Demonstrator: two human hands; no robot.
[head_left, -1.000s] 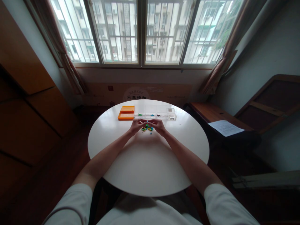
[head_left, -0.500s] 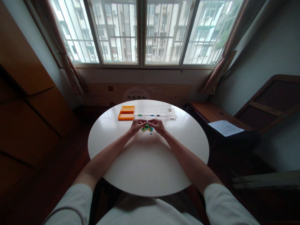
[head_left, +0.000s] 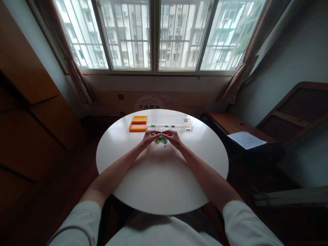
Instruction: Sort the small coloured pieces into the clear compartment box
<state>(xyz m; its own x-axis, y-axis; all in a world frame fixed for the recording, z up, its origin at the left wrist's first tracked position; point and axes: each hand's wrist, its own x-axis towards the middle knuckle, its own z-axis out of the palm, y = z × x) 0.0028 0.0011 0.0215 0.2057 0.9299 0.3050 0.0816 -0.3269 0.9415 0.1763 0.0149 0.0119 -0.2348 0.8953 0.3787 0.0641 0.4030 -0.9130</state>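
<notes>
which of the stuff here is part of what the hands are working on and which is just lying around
In use: left hand and right hand, at the pile of small coloured pieces; clear compartment box behind it, a few pieces inside; orange tray at its left end; round white table.
Lying about: sheet of paper on the wooden bench; printed cardboard under the window.

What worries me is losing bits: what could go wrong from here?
The loose coloured pieces lie piled on the smooth round table; a nudge from the left hand or right hand could scatter them, perhaps off its edge. The clear compartment box sits just beyond the hands; reaching over might bump it.
</notes>
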